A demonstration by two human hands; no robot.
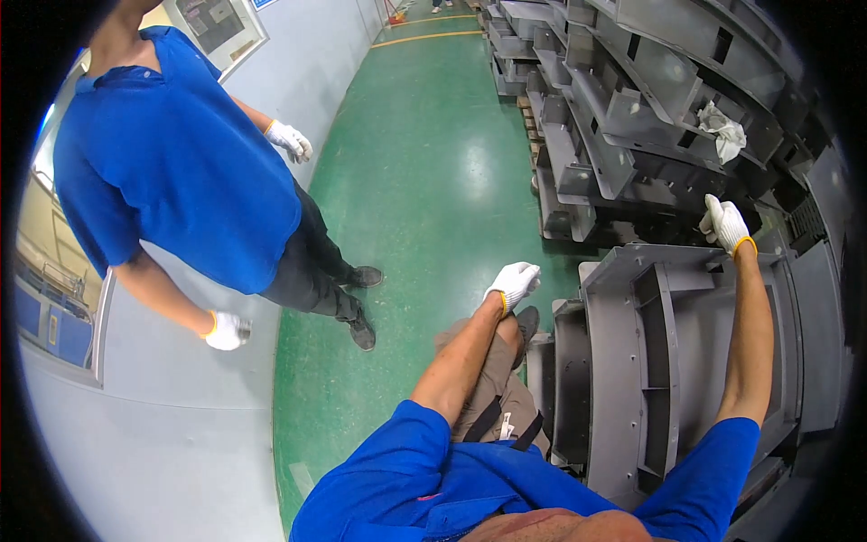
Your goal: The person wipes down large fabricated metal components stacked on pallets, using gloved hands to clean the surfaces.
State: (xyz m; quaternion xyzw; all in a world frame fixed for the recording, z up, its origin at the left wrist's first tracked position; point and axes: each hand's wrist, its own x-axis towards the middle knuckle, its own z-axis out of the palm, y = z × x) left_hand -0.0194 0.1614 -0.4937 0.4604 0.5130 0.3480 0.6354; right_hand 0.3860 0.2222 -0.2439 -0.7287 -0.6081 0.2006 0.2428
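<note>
My left hand [517,284], in a white knit glove with a yellow cuff, hangs above my bent knee and the green floor. Its fingers are loosely bent, with nothing seen in them. Out to the right, my right hand [725,224], gloved alike, hovers by the far edge of a large grey sheet-metal frame [614,361]. Those fingers are partly apart and hold nothing that I can see; whether they touch the metal I cannot tell. Ribs and slots divide the frame, which stands close at my right side.
Grey metal parts [578,144] are stacked on wooden pallets ahead on the right, with a crumpled white cloth [722,131] on them. A co-worker [181,163] in a blue shirt and white gloves stands at the left, beside a pale wall [181,452]. Green floor [424,181] runs between.
</note>
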